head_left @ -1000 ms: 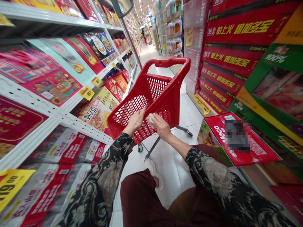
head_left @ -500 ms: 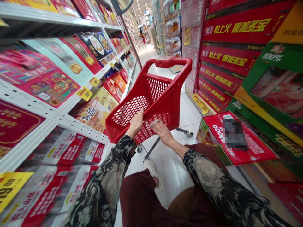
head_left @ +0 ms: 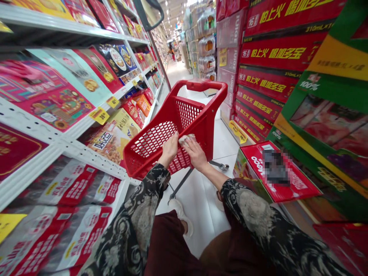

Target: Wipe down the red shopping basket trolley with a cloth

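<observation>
A small red plastic shopping cart with a mesh basket stands in front of me, its raised handle at the far end. My left hand is closed on the near top rim of the basket, thumb along the edge. With its fingers pressed together, my right hand holds a pale, crumpled cloth against the basket's outer side just below the rim. The two hands are close together, slightly apart. Part of the cloth is hidden under my right fingers.
Shelves with boxed snacks and wrapped bottle packs line the left side. Stacked red drink cartons and green juice boxes stand on the right. A blurred-out object lies on a red carton. White floor runs underneath.
My right hand has slid the cloth up the basket's side toward the rim, closer to my left hand. My left hand keeps its hold on the rim. The view has shifted slightly.
</observation>
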A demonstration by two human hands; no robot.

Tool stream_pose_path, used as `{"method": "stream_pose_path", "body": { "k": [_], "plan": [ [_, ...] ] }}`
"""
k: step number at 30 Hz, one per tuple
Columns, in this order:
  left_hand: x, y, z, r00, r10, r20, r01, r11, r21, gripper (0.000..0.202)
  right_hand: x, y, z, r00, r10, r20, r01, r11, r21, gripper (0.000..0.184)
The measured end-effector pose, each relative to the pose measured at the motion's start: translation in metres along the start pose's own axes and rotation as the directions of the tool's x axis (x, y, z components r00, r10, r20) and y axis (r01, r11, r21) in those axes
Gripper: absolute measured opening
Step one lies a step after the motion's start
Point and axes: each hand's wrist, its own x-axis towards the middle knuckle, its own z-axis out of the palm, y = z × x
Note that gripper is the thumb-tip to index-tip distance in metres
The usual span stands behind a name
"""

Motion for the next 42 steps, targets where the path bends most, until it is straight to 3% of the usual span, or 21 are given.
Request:
{"method": "stream_pose_path", "body": {
  "k": [4,8,11,14,16,20,23,26,31,34,38,42],
  "plan": [
    [-0.008,0.007,-0.001,0.998,-0.058,0.012,0.058,0.998,-0.017,0.049,-0.047,0.014,0.025,0.991,-0.003,0.132,0.008,0.999,-0.041,0.037],
    [-0.015,0.012,0.001,0.998,-0.061,-0.029,0.061,0.998,-0.011,0.04,-0.077,0.025,0.023,0.966,0.042,0.256,-0.032,0.999,-0.044,0.042],
    [-0.014,0.011,0.002,0.997,-0.06,-0.043,0.059,0.998,-0.012,0.039,-0.066,0.024,0.005,0.982,0.071,0.174,-0.072,0.997,-0.004,0.043],
    [-0.008,0.013,0.002,0.996,-0.082,-0.026,0.082,0.997,0.013,0.043,-0.031,0.018,-0.017,0.997,0.075,-0.034,-0.075,0.997,0.025,0.042],
    [-0.003,0.015,0.004,0.999,-0.051,-0.013,0.051,0.999,0.01,0.046,-0.007,0.014,-0.026,0.992,0.07,-0.107,-0.068,0.997,0.022,0.043],
    [-0.002,0.019,0.016,0.994,0.105,-0.028,-0.104,0.994,0.042,0.047,0.011,0.016,-0.021,0.996,0.087,-0.02,-0.088,0.995,-0.036,0.042],
    [-0.007,0.017,0.026,0.986,0.164,-0.026,-0.154,0.963,0.222,0.055,-0.005,0.024,-0.006,0.993,0.09,0.075,-0.084,0.994,-0.071,0.042],
    [-0.013,0.013,0.033,0.975,0.222,-0.02,-0.198,0.904,0.378,0.066,-0.028,0.034,0.006,0.994,0.094,0.063,-0.089,0.993,-0.073,0.042],
    [-0.013,0.01,0.035,0.972,0.236,-0.005,-0.212,0.881,0.424,0.076,-0.046,0.04,-0.004,0.99,0.089,0.111,-0.082,0.994,-0.067,0.04],
    [-0.012,0.01,0.033,0.974,0.226,0.001,-0.209,0.898,0.388,0.08,-0.025,0.032,-0.028,0.994,0.102,0.049,-0.099,0.993,-0.064,0.043],
    [-0.012,0.01,0.03,0.977,0.215,0.001,-0.203,0.921,0.333,0.083,0.033,0.016,-0.058,0.981,0.102,-0.168,-0.119,0.988,-0.099,0.049],
    [-0.015,0.013,0.029,0.978,0.211,-0.002,-0.201,0.934,0.296,0.081,0.062,0.011,-0.06,0.989,0.094,-0.114,-0.11,0.984,-0.14,0.045]
  ]
}}
